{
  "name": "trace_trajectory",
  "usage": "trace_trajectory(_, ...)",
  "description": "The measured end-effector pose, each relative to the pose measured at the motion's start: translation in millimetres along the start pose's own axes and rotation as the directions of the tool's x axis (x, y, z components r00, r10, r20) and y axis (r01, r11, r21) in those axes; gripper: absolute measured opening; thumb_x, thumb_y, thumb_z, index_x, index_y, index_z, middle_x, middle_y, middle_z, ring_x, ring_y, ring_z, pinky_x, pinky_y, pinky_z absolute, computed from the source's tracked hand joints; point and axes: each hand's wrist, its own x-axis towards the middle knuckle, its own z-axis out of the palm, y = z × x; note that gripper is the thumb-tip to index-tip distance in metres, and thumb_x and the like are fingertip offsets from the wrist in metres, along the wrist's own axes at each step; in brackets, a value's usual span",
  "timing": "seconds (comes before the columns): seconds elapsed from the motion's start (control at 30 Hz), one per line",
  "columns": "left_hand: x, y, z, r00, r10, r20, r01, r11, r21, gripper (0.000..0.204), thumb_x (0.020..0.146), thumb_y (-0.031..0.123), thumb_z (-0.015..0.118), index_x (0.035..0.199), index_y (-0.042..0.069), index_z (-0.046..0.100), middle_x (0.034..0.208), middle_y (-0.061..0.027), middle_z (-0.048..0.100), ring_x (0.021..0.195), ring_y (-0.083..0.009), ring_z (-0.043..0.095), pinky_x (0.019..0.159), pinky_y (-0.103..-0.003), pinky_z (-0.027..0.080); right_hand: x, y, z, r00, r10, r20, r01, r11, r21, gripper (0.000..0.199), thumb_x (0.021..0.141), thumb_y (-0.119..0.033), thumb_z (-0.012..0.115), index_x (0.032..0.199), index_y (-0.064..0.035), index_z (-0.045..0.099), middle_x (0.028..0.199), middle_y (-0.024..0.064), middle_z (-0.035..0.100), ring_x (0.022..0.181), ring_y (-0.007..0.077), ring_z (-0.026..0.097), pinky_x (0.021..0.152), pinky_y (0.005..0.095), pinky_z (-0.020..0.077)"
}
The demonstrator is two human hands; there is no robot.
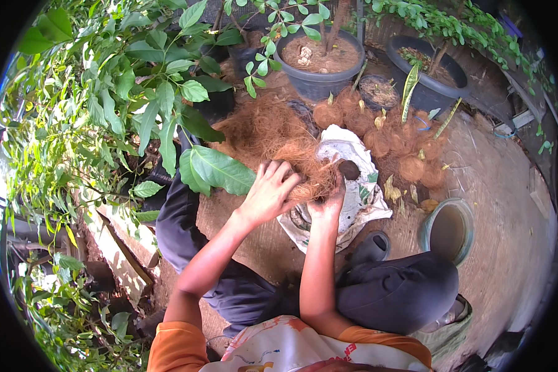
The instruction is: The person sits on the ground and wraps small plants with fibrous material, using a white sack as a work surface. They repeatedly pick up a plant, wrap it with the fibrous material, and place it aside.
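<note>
Printed white shirt with orange sleeves is nearest to the camera, below the white sack, which serves as landmark. Over the upper left part of this sack, both hands hold a coconut-fibre wad. The left hand, to the left of the sack, grasps the wad with bent fingers from its near left side. The right hand, above the sack's left part, grips the wad from the right; some of its fingertips are hidden. Beside it, over the sack's upper part, shows a dark round lump; whether the right hand holds it, one cannot tell.

The wad looks light, soft and springy, probably not slippery, but its loose strands may pull out easily. A broad hold around both sides seems better than pinching a few hairs. The lump could be crumbly, so it seems wise to cup it gently.

Red lettering and coloured prints decorate the shirt, partly cut by folds. The sack bears green marks, too creased for reading. No brand label shows clearly elsewhere.
</note>
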Motion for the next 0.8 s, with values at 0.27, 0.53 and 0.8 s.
trace_trajectory(0.27, 5.7, -0.3, -35.0, 0.96, 0.176, 0.218, -0.192, 0.98, 0.055, 0.044, 0.077, 0.015, 0.065, 0.121, 0.008, 0.056, 0.113, -0.0115, 0.053, 0.115, -0.0298, 0.05, 0.1, -0.046, 0.038, -7.4, -5.9, 6.2, 0.981, -0.007, 0.195, -0.005, 0.998, 0.062, 0.044, 0.099, -0.041, 0.047, 0.126, -0.0056, 0.048, 0.122, 0.0122, 0.056, 0.111, 0.0284, 0.057, 0.089, 0.0451, 0.0526)
trace_trajectory(0.53, 24.4, -7.3, -47.8, 0.927, 0.269, 0.262, -0.324, 0.926, 0.192, 0.042, 0.075, 0.013, 0.063, 0.117, 0.013, 0.062, 0.114, -0.0098, 0.054, 0.11, -0.0267, 0.055, 0.096, -0.041, 0.042, -7.5, 4.1, 9.0, 0.978, -0.104, 0.182, 0.147, 0.958, -0.247, 0.032, 0.092, -0.012, 0.062, 0.12, 0.0002, 0.051, 0.112, 0.0128, 0.06, 0.097, 0.0224, 0.063, 0.077, 0.0361, 0.0576)
trace_trajectory(0.8, 10.6, 19.6, -50.3, 0.992, 0.084, 0.1, -0.106, 0.964, 0.246, 0.04, 0.079, 0.026, 0.07, 0.116, 0.013, 0.062, 0.118, -0.0111, 0.054, 0.12, -0.0323, 0.049, 0.103, -0.042, 0.037, 13.9, -5.9, -23.6, 0.983, -0.185, -0.01, 0.184, 0.979, -0.087, 0.044, 0.086, -0.001, 0.062, 0.128, -0.0026, 0.047, 0.117, 0.0128, 0.058, 0.104, 0.023, 0.061, 0.088, 0.0372, 0.0529)
